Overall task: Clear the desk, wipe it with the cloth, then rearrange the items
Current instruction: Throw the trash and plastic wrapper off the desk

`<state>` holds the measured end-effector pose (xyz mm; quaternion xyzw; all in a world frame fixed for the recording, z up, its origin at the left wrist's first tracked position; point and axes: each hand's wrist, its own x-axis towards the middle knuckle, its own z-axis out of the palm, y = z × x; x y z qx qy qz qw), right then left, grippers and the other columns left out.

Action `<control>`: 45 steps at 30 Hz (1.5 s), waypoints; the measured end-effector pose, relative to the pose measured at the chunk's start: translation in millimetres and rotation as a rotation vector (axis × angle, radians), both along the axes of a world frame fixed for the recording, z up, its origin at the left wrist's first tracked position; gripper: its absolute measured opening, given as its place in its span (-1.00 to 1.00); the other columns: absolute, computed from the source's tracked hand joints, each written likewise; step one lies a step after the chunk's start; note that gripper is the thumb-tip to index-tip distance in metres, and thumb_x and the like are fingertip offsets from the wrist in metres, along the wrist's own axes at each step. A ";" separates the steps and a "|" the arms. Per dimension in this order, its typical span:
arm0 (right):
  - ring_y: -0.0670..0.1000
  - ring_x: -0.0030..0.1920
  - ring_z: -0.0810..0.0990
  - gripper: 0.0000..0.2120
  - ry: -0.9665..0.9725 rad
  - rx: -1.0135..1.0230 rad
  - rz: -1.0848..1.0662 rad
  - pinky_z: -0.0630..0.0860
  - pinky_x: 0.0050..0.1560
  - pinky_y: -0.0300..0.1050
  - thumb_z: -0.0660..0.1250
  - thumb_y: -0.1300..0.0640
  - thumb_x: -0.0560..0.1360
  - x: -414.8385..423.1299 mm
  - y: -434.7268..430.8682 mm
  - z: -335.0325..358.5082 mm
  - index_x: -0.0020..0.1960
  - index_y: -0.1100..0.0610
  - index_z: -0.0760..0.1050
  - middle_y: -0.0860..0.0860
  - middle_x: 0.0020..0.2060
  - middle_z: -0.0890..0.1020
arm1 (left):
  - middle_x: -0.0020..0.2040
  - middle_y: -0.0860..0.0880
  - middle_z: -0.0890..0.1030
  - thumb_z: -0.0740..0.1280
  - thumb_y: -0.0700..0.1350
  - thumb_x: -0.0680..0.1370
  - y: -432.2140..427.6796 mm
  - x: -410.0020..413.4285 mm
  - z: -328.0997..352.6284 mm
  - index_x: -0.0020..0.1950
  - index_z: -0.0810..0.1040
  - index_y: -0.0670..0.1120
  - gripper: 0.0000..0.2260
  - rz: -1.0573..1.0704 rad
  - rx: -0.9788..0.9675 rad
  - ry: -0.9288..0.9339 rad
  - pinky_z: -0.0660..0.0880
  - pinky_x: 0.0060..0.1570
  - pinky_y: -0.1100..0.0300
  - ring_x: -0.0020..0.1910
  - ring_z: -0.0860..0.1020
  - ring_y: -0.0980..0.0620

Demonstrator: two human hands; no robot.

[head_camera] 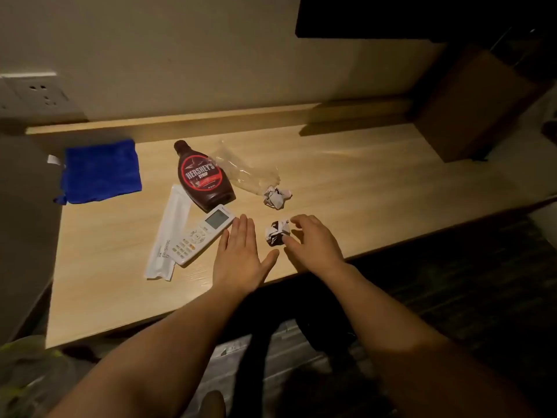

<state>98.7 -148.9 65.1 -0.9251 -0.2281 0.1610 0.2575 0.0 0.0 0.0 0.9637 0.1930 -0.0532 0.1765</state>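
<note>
On the light wooden desk [361, 182] lie a blue cloth [101, 171] at the back left, a brown syrup bottle [203, 176] on its side, a white remote control [202, 235], a long white wrapper [168, 236], a clear plastic bag [244, 167] and a crumpled paper ball [275, 197]. A second crumpled paper ball [276, 232] sits near the front edge. My right hand [313, 242] curls around it, thumb and fingers touching or almost touching it. My left hand [241, 254] rests flat and open on the desk beside the remote.
A brown cardboard box [473, 107] stands at the desk's right end under a dark screen [422, 16]. A wall socket [33, 92] is at the left. A grey surface [21, 224] borders the desk's left edge. Dark floor and a chair lie below.
</note>
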 end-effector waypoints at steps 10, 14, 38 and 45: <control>0.01 0.09 0.57 -0.51 0.118 0.124 -0.032 0.53 0.12 -0.07 0.57 -0.04 0.41 29.0 29.8 -45.3 0.27 0.09 0.59 -0.02 0.13 0.50 | 0.72 -0.06 -0.28 -0.17 0.47 0.62 2.9 4.3 -11.7 0.72 -0.24 -0.09 -0.14 -0.014 0.048 0.016 -0.25 0.66 -0.03 0.68 -0.32 0.01; -0.11 -0.15 0.52 -0.71 0.138 0.198 -0.065 0.47 -0.06 -0.22 0.59 0.10 0.44 36.7 27.5 -52.3 0.11 0.12 0.63 -0.01 0.02 0.47 | 0.72 -0.06 -0.28 -0.16 0.47 0.62 2.5 3.8 -12.5 0.72 -0.24 -0.08 -0.13 -0.009 0.056 0.020 -0.23 0.67 -0.05 0.68 -0.32 0.01; 0.01 -0.12 0.65 -0.76 0.186 0.323 -0.693 0.62 -0.02 -0.02 0.59 0.23 0.44 -24.9 -204.5 -140.2 -0.16 0.02 0.54 0.19 0.04 0.62 | 0.74 -0.06 -0.15 -0.16 0.52 0.59 2.9 8.1 -9.8 0.73 -0.14 -0.10 -0.08 -0.011 0.132 0.046 -0.13 0.67 -0.06 0.71 -0.18 0.00; 0.18 -0.01 0.65 -0.70 0.244 0.174 -0.816 0.55 0.01 -0.05 0.62 0.20 0.43 -15.7 -217.2 -195.9 0.06 0.17 0.57 0.28 0.14 0.60 | 0.74 -0.05 -0.16 -0.15 0.53 0.59 0.0 10.7 -10.6 0.73 -0.14 -0.09 -0.08 -0.024 0.134 0.054 -0.13 0.67 -0.06 0.71 -0.17 -0.01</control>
